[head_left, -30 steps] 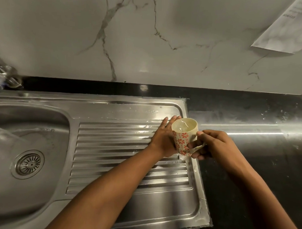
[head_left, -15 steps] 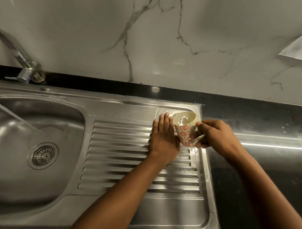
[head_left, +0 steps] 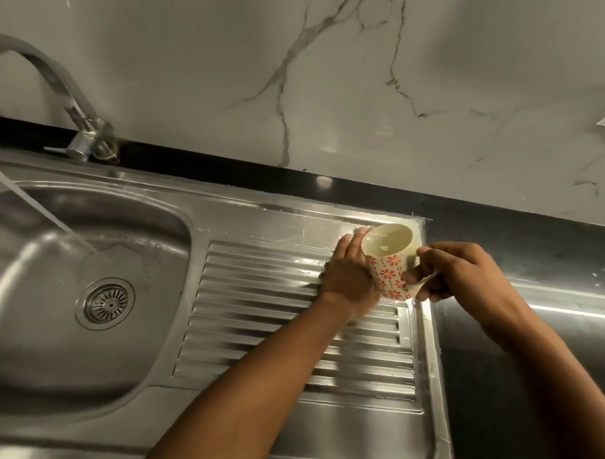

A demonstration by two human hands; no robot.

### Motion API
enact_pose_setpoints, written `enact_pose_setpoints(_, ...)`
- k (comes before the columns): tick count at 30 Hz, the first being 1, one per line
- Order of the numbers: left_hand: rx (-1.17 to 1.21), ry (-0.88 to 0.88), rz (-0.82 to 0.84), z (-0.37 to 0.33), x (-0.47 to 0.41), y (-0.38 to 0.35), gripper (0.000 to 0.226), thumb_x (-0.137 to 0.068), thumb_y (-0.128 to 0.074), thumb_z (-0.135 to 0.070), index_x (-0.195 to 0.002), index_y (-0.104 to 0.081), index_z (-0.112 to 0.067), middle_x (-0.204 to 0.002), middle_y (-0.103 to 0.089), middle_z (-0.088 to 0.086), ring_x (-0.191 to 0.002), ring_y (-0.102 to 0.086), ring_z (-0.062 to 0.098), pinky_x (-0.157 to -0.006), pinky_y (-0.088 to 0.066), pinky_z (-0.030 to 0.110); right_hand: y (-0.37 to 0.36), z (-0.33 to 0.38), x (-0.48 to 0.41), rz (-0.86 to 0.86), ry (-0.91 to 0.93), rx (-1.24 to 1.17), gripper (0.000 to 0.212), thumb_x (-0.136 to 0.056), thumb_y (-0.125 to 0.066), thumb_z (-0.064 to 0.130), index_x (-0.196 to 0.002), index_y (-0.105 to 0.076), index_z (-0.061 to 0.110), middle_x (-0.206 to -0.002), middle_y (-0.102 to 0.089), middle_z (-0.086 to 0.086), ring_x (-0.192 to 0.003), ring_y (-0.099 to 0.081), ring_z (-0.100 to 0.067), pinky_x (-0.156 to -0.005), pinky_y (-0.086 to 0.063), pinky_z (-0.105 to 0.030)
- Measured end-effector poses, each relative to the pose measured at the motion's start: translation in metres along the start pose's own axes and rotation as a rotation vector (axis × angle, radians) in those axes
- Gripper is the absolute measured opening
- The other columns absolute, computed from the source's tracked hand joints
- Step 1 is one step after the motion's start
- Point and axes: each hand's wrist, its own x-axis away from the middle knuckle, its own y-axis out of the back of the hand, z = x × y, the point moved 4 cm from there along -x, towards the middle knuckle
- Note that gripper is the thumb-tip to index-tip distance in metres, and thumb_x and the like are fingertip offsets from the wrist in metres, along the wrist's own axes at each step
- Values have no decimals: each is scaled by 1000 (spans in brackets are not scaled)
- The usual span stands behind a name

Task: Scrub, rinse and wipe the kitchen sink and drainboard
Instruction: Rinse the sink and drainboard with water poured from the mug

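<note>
One steel sink (head_left: 67, 358) is taking a thin stream of water (head_left: 38, 206) from the tap (head_left: 75, 111), and its ribbed drainboard (head_left: 256, 330) is lying to the right, set in the dark bench (head_left: 530, 340). Left grip (head_left: 351, 279) is pressing flat, fingers straight, on the drainboard's far right corner. Right grip (head_left: 464, 272) is curling round the handle of a flowered mug (head_left: 389, 260), touching the left one.

The single view sits on the person's head and looks forward and steeply down over the steel unit, from close range: both forearms enter from 6 o'clock. The left hand (head_left: 349, 282) and right hand (head_left: 460, 272) (the right grips a mug (head_left: 389, 266)) meet just right of centre. The drainboard (head_left: 256, 330) fills the middle, the sink basin (head_left: 50, 340) lies at 9 o'clock, the tap (head_left: 81, 132) at 10, the marble wall (head_left: 197, 71) across 12, the dark counter (head_left: 530, 340) at 3.
</note>
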Motion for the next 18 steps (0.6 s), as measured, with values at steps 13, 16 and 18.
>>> enact_pose_setpoints(13,-197,342,-92,119,63,45,76,-108,-5,-57,-165,8,-7,-173,14,15,-160,14,32,-131,-1,52,-57,35,-20,55,171,189,32,-109,-50,32,-96,-74,14,-86,-76,2,-60,-73,-9,-60,-53,-23)
enact_pose_setpoints(16,-172,285,-112,108,68,44,74,-109,-8,-54,-166,3,-8,-174,10,16,-161,11,32,-130,1,53,-62,37,-17,81,165,63,33,-109,-50,30,-95,-75,12,-83,-77,-3,-63,-73,-19,-65,-59,-31)
enact_pose_setpoints(18,-189,151,-60,86,64,39,73,-108,-14,-50,-166,-4,-6,-174,0,18,-162,3,35,-129,-3,55,-59,35,-12,100,150,-44,36,-110,-48,25,-93,-74,7,-80,-76,-9,-63,-70,-25,-68,-59,-37)
